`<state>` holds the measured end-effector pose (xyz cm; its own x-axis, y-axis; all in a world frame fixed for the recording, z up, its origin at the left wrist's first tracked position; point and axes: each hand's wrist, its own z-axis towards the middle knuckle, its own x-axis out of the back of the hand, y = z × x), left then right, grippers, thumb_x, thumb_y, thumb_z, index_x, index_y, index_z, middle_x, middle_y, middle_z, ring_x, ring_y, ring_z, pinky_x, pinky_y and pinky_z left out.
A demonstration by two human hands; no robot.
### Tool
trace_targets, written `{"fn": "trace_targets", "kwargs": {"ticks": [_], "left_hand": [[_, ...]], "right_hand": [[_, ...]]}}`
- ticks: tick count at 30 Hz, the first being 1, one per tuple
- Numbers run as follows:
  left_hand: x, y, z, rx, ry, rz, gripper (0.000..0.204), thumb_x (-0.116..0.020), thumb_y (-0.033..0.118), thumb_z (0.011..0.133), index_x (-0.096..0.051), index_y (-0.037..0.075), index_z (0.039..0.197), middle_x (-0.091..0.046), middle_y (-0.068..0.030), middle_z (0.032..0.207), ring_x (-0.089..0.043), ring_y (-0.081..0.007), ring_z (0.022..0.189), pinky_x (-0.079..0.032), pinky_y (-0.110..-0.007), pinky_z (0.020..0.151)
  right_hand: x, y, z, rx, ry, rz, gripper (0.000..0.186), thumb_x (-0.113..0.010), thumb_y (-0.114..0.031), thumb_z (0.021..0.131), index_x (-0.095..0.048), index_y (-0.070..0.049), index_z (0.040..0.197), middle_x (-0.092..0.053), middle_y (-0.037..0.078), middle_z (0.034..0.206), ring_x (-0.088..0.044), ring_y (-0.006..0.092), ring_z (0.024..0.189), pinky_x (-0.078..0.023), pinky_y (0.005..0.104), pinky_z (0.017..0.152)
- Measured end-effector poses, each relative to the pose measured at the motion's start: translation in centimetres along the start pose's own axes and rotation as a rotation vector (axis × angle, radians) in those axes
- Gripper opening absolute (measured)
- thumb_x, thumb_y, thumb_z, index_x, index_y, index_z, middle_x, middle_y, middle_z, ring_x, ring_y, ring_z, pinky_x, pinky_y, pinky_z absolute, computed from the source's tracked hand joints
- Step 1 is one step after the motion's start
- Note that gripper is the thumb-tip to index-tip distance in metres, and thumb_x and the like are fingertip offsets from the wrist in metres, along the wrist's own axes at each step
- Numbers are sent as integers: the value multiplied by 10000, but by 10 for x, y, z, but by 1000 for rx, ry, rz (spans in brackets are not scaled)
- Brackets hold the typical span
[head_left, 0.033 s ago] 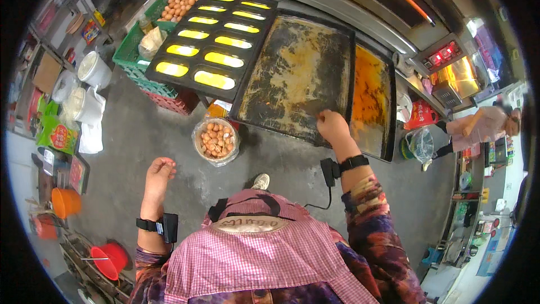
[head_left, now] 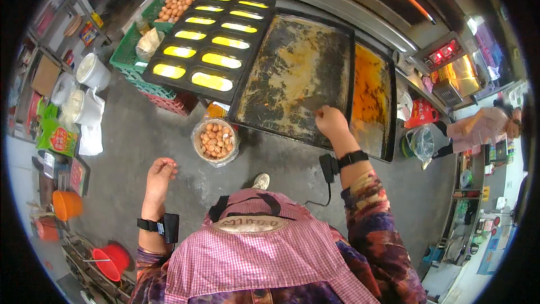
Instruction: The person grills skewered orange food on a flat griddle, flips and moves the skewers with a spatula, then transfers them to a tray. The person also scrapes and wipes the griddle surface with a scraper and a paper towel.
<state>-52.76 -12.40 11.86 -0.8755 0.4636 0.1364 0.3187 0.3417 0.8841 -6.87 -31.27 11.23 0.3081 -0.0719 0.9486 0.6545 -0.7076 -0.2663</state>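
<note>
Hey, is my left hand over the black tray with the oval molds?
No, the left hand hangs over the grey floor, to the left of the plastic-lined bucket and apart from the mold tray.

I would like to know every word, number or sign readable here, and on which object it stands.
I copy no wording, but marks stand here:
Pale apron patch: dark lettering, upside down, unclear.
Oven control panel: glowing red display, blurred.
Green bag: marks on a red patch, too small.
Red bag: pale lettering, too small to read.
</note>
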Motion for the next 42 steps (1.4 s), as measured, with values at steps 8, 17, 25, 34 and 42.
{"fn": "trace_targets", "kwargs": {"ticks": [8, 17, 25, 34, 42], "left_hand": [[-16, 5, 68, 68, -43, 19, 94, -542, 129, 920, -584, 57, 964, -620, -22, 899, -566, -108, 783, -455, -252, 684], [-19, 45, 158, 47, -197, 118, 89, -544, 117, 918, -589, 57, 965, -613, -10, 908, -567, -110, 777, -454, -254, 678], [29, 45, 198, 148, -131, 122, 71, -542, 101, 911, -586, 67, 955, -609, -3, 913, -563, -104, 775, -447, -247, 685], [61, 22, 210, 137, -90, 52, 83, -553, 116, 900, -587, 62, 953, -609, -20, 906, -565, -119, 767, -455, -261, 675], [52, 19, 215, 176, -70, 94, 132, -563, 150, 892, -598, 61, 983, -612, -18, 898, -558, -118, 768, -446, -264, 679]], "right_hand": [[24, -1, -13, -70, -135, -62, 266, -519, -200, 833, -643, -81, 1036, -657, 188, 979, -618, 361, 934, -494, 446, 815], [25, -7, 124, -199, 83, -7, 280, -503, -204, 853, -637, -55, 1048, -654, 208, 992, -610, 383, 948, -491, 449, 817], [4, -47, 108, -188, -45, -16, 293, -545, -214, 829, -642, -63, 1060, -656, 206, 977, -608, 384, 963, -490, 445, 840], [2, -71, 161, -171, -69, 32, 315, -545, -232, 815, -664, -58, 1049, -659, 228, 941, -628, 381, 896, -507, 419, 772], [7, -103, 254, -242, -96, -18, 318, -548, -231, 834, -635, -56, 1084, -673, 185, 920, -640, 353, 852, -512, 426, 734]]}}
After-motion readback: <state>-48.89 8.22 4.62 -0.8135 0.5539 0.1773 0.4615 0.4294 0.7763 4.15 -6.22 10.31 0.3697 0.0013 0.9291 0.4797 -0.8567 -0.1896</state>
